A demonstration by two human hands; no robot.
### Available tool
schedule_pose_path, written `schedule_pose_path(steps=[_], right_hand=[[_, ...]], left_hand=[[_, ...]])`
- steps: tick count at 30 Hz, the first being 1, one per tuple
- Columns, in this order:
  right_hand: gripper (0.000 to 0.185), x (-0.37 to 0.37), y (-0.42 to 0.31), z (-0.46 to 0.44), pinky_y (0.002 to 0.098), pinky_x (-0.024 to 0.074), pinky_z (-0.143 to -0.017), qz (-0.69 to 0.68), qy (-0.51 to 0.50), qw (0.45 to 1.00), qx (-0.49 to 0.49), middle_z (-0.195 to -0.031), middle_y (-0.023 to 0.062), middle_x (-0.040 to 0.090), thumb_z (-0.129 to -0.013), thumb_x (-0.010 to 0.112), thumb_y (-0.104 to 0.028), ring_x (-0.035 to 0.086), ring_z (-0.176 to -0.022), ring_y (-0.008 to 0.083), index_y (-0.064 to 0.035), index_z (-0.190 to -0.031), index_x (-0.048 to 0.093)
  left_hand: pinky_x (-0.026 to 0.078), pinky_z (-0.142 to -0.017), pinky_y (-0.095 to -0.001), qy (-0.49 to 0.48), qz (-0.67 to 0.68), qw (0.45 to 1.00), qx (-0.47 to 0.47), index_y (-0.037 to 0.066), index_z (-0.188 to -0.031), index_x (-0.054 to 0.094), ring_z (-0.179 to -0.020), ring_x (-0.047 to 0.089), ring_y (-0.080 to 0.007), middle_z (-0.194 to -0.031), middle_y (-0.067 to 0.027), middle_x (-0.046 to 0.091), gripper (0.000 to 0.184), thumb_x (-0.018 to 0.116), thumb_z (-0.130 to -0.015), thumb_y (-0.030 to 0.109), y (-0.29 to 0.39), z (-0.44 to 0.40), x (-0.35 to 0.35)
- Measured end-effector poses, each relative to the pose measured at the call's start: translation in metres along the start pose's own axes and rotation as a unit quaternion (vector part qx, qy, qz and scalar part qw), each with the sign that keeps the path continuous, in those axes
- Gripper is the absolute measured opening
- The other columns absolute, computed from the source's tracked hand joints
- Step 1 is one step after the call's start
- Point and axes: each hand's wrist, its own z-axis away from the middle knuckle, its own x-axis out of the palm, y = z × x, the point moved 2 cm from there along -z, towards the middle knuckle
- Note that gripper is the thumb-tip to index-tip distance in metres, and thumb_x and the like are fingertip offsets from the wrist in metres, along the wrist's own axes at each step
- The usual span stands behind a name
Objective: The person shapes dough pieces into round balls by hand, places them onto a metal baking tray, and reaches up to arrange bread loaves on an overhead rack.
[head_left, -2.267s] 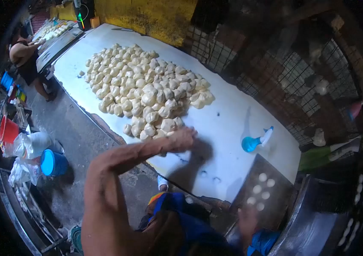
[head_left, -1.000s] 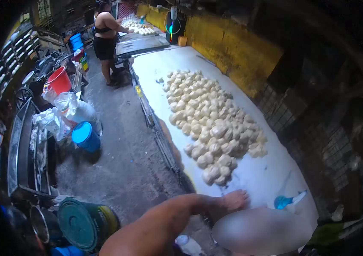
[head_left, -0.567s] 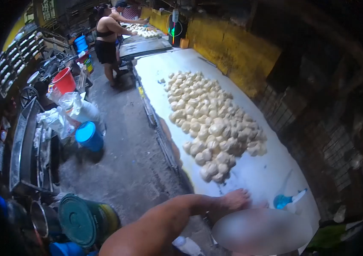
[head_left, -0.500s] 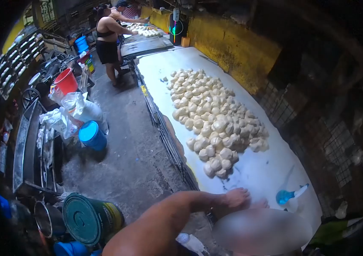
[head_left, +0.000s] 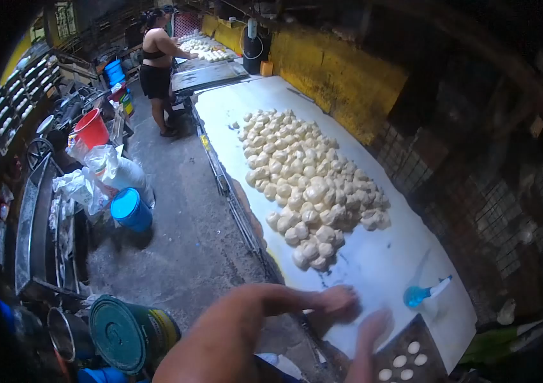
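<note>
Near the close edge of the white table [head_left: 373, 258], my left hand [head_left: 340, 304] is low over the surface, its fingers curled; what lies under them is hidden. Just right of it, my right hand [head_left: 375, 324] is smeared by motion, so its fingers and anything in them cannot be made out. A big heap of pale dough balls [head_left: 310, 172] lies beyond my hands. Beside my right hand, a dark tray [head_left: 424, 335] bears several small round dough pieces [head_left: 414, 347]. A blue spray bottle [head_left: 417, 295] lies to the right of my hands.
A person [head_left: 156, 70] works at the far table with rows of dough [head_left: 204, 48]. Left on the floor are a blue bucket [head_left: 131, 209], a red bucket [head_left: 91, 129], plastic bags [head_left: 83, 188] and a green lidded bucket [head_left: 118, 335]. A yellow wall [head_left: 342, 80] borders the table.
My left hand has gone from fingers partly spread to curled. Both hands sit slightly lower in view. The dark tray shows again, and the second person at the far table is now mostly hidden.
</note>
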Motion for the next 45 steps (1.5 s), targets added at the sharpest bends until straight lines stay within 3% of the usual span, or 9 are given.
schedule_pose_path(steps=[4, 9, 15, 20, 25, 33, 39, 43, 45], right_hand=[[0.03, 0.012, 0.021, 0.01, 0.0403, 0.044, -0.096, -0.023, 0.004, 0.999, -0.039, -0.111, 0.0163, 0.064, -0.086, 0.052, -0.007, 0.058, -0.103, 0.0346, -0.0027, -0.114, 0.062], [0.036, 0.033, -0.01, -0.092, 0.0413, 0.0434, -0.097, 0.026, -0.053, 0.998, 0.037, -0.111, 0.0166, 0.063, -0.086, 0.049, -0.006, 0.058, -0.105, 0.0356, -0.0019, -0.121, 0.059], [0.036, 0.012, 0.017, 0.023, 0.0427, 0.0451, -0.095, -0.053, -0.061, 0.997, 0.002, -0.116, 0.0177, 0.061, -0.089, 0.047, -0.008, 0.058, -0.103, 0.0363, -0.0021, -0.122, 0.058], [0.036, 0.027, 0.005, -0.082, 0.0445, 0.0454, -0.095, -0.056, -0.007, 0.998, 0.0, -0.115, 0.0168, 0.062, -0.088, 0.048, -0.007, 0.059, -0.102, 0.0366, -0.0027, -0.122, 0.06], [0.034, 0.01, 0.008, 0.007, 0.0451, 0.0461, -0.093, -0.08, -0.017, 0.997, 0.009, -0.112, 0.0154, 0.062, -0.087, 0.051, -0.007, 0.059, -0.1, 0.0355, -0.0044, -0.119, 0.062], [0.034, 0.032, 0.03, -0.05, 0.0452, 0.0464, -0.092, 0.012, 0.051, 0.998, 0.045, -0.111, 0.0133, 0.063, -0.086, 0.052, -0.007, 0.059, -0.099, 0.034, -0.0069, -0.119, 0.062], [0.037, 0.008, -0.012, -0.017, 0.0438, 0.0456, -0.093, -0.059, -0.016, 0.994, 0.096, -0.113, 0.0129, 0.062, -0.087, 0.05, -0.006, 0.059, -0.101, 0.0337, -0.0087, -0.121, 0.063], [0.038, -0.018, 0.01, 0.031, 0.0441, 0.0451, -0.095, -0.072, -0.051, 0.996, 0.027, -0.113, 0.0142, 0.061, -0.086, 0.05, -0.006, 0.058, -0.103, 0.0347, -0.0096, -0.122, 0.064], [0.037, -0.001, 0.034, 0.011, 0.0446, 0.0452, -0.096, -0.03, -0.012, 0.999, 0.029, -0.112, 0.0158, 0.061, -0.085, 0.051, -0.006, 0.058, -0.102, 0.0362, -0.0083, -0.12, 0.064]], left_hand=[[0.045, -0.08, -0.0429, -0.053, 0.019, 0.998, 0.003, 0.01, -0.099, 0.054, -0.091, 0.054, -0.0305, -0.095, -0.0118, 0.055, 0.019, 0.052, -0.09, 0.026, -0.01, 0.012, -0.041], [0.045, -0.08, -0.0416, -0.053, -0.029, 0.997, -0.045, 0.011, -0.094, 0.054, -0.09, 0.054, -0.0292, -0.092, -0.009, 0.056, 0.018, 0.053, -0.09, 0.028, -0.035, -0.053, 0.012], [0.045, -0.078, -0.0404, -0.041, -0.036, 0.998, 0.034, 0.011, -0.092, 0.053, -0.088, 0.054, -0.0297, -0.093, -0.0092, 0.056, 0.016, 0.055, -0.087, 0.027, 0.008, 0.02, -0.034], [0.045, -0.075, -0.0413, -0.02, -0.022, 1.0, -0.004, 0.01, -0.091, 0.054, -0.084, 0.054, -0.0295, -0.093, -0.0104, 0.056, 0.017, 0.055, -0.086, 0.026, -0.051, -0.058, 0.004], [0.046, -0.075, -0.0411, -0.084, 0.03, 0.995, -0.04, 0.009, -0.094, 0.055, -0.084, 0.055, -0.0286, -0.093, -0.0108, 0.056, 0.019, 0.054, -0.088, 0.027, -0.01, 0.02, 0.022], [0.045, -0.076, -0.0406, -0.027, -0.017, 0.999, 0.009, 0.009, -0.095, 0.056, -0.084, 0.055, -0.0283, -0.09, -0.0105, 0.055, 0.02, 0.054, -0.091, 0.028, -0.038, -0.024, -0.015], [0.043, -0.075, -0.0424, -0.06, -0.01, 0.998, -0.011, 0.011, -0.093, 0.054, -0.084, 0.053, -0.0283, -0.094, -0.0105, 0.055, 0.017, 0.054, -0.089, 0.028, -0.022, 0.011, 0.026], [0.043, -0.076, -0.042, -0.067, 0.025, 0.992, 0.104, 0.01, -0.092, 0.054, -0.083, 0.052, -0.0283, -0.091, -0.0104, 0.054, 0.015, 0.053, -0.089, 0.025, 0.01, 0.017, -0.071], [0.043, -0.077, -0.0413, -0.069, 0.037, 0.996, 0.032, 0.009, -0.092, 0.054, -0.083, 0.051, -0.0278, -0.09, -0.0101, 0.054, 0.016, 0.053, -0.088, 0.025, -0.007, -0.003, -0.069]])
